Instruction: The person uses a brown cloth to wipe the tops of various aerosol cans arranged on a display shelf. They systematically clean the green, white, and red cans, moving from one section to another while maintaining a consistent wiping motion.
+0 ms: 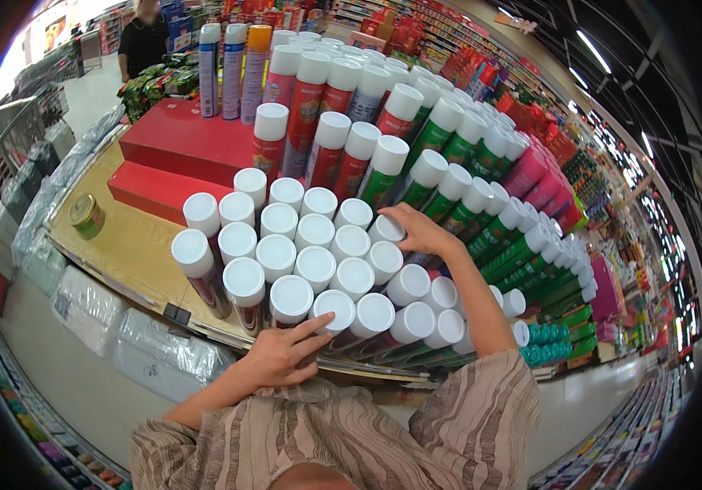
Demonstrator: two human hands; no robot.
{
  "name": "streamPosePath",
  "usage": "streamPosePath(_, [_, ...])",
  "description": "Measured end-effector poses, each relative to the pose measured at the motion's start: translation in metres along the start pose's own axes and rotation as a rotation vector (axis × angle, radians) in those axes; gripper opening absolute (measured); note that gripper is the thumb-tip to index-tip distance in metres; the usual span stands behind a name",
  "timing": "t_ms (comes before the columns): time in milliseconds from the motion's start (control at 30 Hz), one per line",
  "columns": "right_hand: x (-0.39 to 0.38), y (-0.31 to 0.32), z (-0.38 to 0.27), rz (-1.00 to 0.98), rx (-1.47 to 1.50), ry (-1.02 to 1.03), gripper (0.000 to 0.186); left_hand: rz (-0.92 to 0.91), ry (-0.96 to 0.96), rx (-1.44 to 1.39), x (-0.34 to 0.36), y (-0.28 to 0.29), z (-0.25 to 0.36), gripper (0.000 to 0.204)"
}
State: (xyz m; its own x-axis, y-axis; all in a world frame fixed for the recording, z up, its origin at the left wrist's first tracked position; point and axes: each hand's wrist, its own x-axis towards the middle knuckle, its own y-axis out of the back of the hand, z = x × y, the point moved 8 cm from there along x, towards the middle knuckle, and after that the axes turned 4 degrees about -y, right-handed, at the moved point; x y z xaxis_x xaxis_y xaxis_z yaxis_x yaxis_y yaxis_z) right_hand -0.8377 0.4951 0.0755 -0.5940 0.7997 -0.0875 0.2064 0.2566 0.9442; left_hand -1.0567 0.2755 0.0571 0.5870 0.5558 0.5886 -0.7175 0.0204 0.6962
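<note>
A wooden display shelf carries a dense block of spray cans with white caps. My left hand rests at the shelf's near edge, its forefinger stretched out and touching the cap of a front-row can. My right hand reaches further in and its fingers close around the cap of one can in the middle of the block. Red-bodied cans stand on a higher tier behind, and green-bodied ones run off to the right.
Red step boxes fill the shelf's left rear. A small green tin stands alone on the wood. Wrapped white packs lie below the shelf. A person in black stands in the far aisle. Store shelves line the right.
</note>
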Motion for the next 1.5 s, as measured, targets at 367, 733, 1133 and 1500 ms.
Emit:
streamPosePath(367, [-0.045,0.010,0.013,0.046,-0.001,-0.033,0.070,-0.011,0.012,-0.017,0.005,0.002,0.002,0.040])
streamPosePath(733, [-0.065,0.010,0.012,-0.037,-0.002,-0.011,0.067,0.002,0.020,-0.003,0.006,-0.001,0.001,0.038])
streamPosePath(1133, [-0.071,0.012,0.007,-0.150,0.112,0.054,0.084,-0.006,0.065,-0.003,0.001,-0.001,0.000,0.037])
streamPosePath(1500, [-0.073,0.034,0.008,-0.191,0.246,-0.150,0.087,0.039,0.001,-0.102,-0.010,-0.006,-0.003,0.042])
